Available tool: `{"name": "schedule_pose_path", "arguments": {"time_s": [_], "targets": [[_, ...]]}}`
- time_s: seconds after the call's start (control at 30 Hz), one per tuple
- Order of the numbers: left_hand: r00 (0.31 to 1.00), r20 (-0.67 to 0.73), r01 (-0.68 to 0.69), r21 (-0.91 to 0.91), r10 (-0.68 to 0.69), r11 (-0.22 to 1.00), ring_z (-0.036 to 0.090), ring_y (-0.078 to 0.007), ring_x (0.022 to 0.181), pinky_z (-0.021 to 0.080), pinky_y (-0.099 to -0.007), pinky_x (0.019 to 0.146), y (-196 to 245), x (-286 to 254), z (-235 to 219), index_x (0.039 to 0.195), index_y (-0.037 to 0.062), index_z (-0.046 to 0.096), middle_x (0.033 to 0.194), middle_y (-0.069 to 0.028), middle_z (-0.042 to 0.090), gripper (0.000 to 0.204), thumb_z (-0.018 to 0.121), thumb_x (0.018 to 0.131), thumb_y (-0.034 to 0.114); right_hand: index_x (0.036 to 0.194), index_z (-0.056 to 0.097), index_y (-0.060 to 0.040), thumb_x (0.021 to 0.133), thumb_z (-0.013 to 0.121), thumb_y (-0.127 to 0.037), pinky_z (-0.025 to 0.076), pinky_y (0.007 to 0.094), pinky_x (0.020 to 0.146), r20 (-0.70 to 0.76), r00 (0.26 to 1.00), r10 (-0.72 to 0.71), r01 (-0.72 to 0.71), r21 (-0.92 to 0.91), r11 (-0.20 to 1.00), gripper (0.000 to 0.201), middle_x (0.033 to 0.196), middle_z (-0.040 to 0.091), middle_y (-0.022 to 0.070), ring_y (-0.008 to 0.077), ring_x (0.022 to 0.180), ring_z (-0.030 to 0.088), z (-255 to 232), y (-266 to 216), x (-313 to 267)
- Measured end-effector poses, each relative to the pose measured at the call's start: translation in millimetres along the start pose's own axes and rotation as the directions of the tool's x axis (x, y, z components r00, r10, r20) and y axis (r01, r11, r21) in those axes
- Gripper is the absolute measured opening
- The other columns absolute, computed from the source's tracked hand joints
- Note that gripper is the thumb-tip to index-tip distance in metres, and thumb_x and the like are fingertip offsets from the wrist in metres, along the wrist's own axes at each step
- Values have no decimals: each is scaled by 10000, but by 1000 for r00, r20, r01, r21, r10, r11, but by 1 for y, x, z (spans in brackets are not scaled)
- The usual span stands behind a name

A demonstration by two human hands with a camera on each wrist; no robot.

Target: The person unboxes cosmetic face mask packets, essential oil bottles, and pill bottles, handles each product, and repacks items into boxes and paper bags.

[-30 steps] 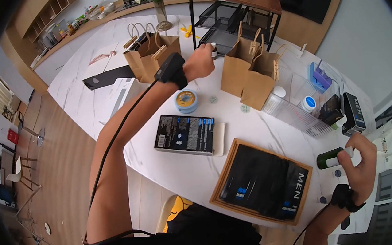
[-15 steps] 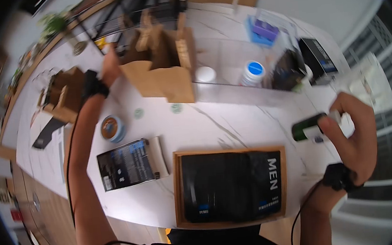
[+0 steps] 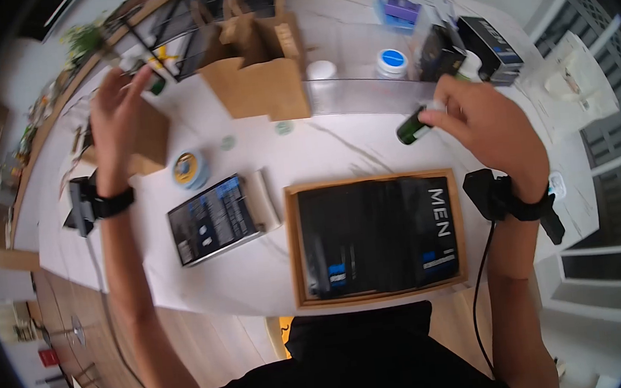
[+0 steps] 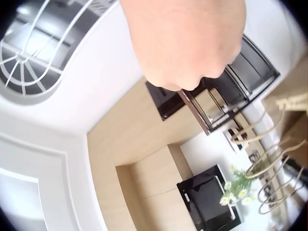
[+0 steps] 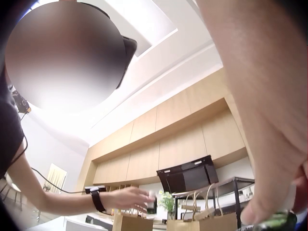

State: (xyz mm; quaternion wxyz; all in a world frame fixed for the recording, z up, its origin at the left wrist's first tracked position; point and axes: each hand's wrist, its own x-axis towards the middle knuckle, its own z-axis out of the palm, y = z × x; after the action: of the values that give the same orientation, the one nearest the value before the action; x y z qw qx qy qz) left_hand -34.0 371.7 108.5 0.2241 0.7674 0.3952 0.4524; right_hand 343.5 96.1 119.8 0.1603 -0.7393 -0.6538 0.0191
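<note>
- At the right of the bench [image 3: 389,160], on the near side of the clear bin [image 3: 372,97], a dark green bottle [image 3: 414,126] tilts, its pale end gripped by the right hand [image 3: 494,120].
- Far left, the left hand [image 3: 116,115] seems to pinch a second bottle [image 3: 157,84], somewhat blurred.
- Both bottles look light, stiff, perhaps slippery; if glass, breakable, so the body likely gives a surer hold.

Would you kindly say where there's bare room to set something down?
The widest patch lies between the brown wooden tray and the clear plastic bin, left of the green bottle in the right hand. A smaller one separates the flat black box from the near edge of the white marbled table. Black cartons crowd the bin's right end.
</note>
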Motion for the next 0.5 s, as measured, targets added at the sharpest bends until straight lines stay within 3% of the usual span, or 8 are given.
{"name": "schedule_pose_path", "arguments": {"time_s": [0.03, 0.07, 0.1, 0.13, 0.2, 0.27, 0.3, 0.5], "targets": [[997, -33, 66, -166, -72, 984, 668, -128, 978, 504, -249, 830, 24, -24, 3, 1215, -52, 603, 1061, -82, 709, 440, 724, 936, 266, 869, 591, -29, 904, 689, -319, 450, 427, 626, -13, 999, -42, 42, 17, 999, 308, 769, 618, 149, 344, 717, 592, 8, -2, 4], [988, -61, 114, -328, -142, 938, 661, -115, 1001, 510, -242, 816, 44, -44, 9, 1204, -27, 623, 1069, -61, 709, 392, 717, 941, 248, 893, 602, -37, 890, 695, -310, 466, 444, 673, 92, 995, -25, 26, -10, 1000, 289, 828, 635, 155, 354, 796, 607, 15, -3, 8], [993, 54, 118, -453, -105, 884, 657, -129, 1026, 522, -262, 840, 58, -55, 11, 1247, -24, 604, 1099, -68, 700, 402, 673, 969, 258, 917, 613, -45, 876, 700, -302, 482, 461, 719, 194, 981, -5, 13, -44, 999, 275, 887, 651, 161, 365, 876, 622, 24, -2, 13], [985, 164, 135, -573, -48, 808, 653, -143, 1051, 535, -282, 865, 71, -64, 15, 1291, -20, 585, 1129, -76, 690, 414, 629, 997, 268, 917, 613, -45, 876, 700, -302, 482, 461, 719, 179, 983, -47, 54, -35, 998, 275, 887, 651, 161, 365, 876, 622, 36, 5, 18], [923, 371, 213, -716, 104, 664, 636, -263, 1132, 537, -430, 968, 119, -81, 24, 1437, -49, 419, 1233, -169, 621, 526, 513, 1036, 279, 880, 601, -32, 860, 713, -266, 455, 447, 656, 119, 979, -166, 169, -21, 985, 260, 786, 634, 146, 349, 747, 615, 63, 21, 27], [863, 427, 242, -816, 268, 524, 634, -286, 1137, 538, -487, 968, 130, -84, 39, 1468, -46, 368, 1258, -179, 600, 548, 494, 1040, 272, 893, 620, -38, 862, 705, -265, 476, 459, 697, 104, 982, -156, 164, -73, 984, 244, 834, 653, 151, 359, 817, 630, 75, 19, 29], [852, 444, 285, -837, 277, 466, 631, -297, 1138, 533, -496, 979, 139, -89, 44, 1482, -48, 341, 1254, -175, 601, 563, 487, 1041, 271, 906, 639, -45, 863, 697, -264, 496, 470, 739, 100, 987, -129, 140, -118, 983, 231, 883, 673, 156, 370, 888, 645, 77, 20, 29], [772, 461, 304, -872, 437, 383, 604, -298, 1172, 524, -499, 977, 163, -92, 65, 1511, -60, 275, 1287, -180, 567, 613, 492, 1040, 266, 989, 656, -51, 868, 687, -292, 519, 477, 794, 149, 986, -71, 92, -138, 986, 271, 971, 680, 172, 373, 963, 649, 75, 16, 33]]}}
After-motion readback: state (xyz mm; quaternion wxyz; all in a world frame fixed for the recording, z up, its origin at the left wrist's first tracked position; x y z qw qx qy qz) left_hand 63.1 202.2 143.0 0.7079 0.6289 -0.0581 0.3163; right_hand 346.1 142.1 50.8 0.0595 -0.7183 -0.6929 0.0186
